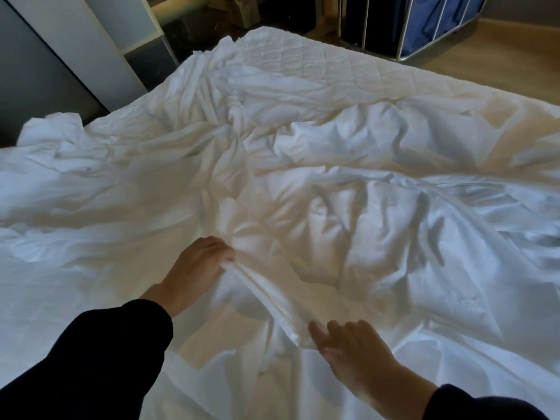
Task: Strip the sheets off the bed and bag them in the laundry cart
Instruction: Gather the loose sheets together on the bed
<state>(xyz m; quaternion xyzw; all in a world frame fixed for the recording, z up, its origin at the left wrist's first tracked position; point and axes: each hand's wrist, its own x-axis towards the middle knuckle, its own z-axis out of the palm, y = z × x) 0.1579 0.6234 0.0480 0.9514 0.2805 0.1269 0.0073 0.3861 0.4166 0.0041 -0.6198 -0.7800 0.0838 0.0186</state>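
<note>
Left hand [200, 262] clenched on a fold of the rumpled white sheets [333, 207] heaped across the bed [303, 65], right hand [351, 344] spread open against that fold, laundry cart [424, 22] beyond, blue bags' contents unseen.

Two bare hands and forearms of one person. The left hand [200, 262] emerges from a loose, dark, nearly black long sleeve [91, 353] ending at the wrist. The right hand [354, 347] shows more forearm before a matching dark cuff [485, 404].
</note>
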